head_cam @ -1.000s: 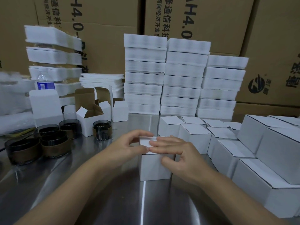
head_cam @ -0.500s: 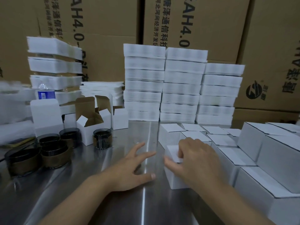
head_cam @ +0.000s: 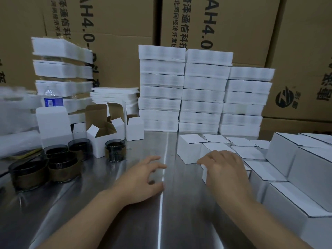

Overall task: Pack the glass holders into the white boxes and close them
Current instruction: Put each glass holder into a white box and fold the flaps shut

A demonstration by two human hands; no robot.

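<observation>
The stacked cardboard cartons [head_cam: 116, 24] at the back bear "AH4.0" and the Chinese characters "泽通信科".

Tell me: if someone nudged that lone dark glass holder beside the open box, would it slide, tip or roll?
Probably slide: the holder stands upright on a flat base on the shiny steel table, which looks slick. Tipping seems unlikely; it looks about as wide as tall. Being glass, it is likely heavy for its size and breakable.

Big brown cartons [head_cam: 115, 33] fill the back, a water bottle [head_cam: 51, 100] peeks out mid-left, shiny metal table [head_cam: 161, 221] spreads across the bottom.
</observation>
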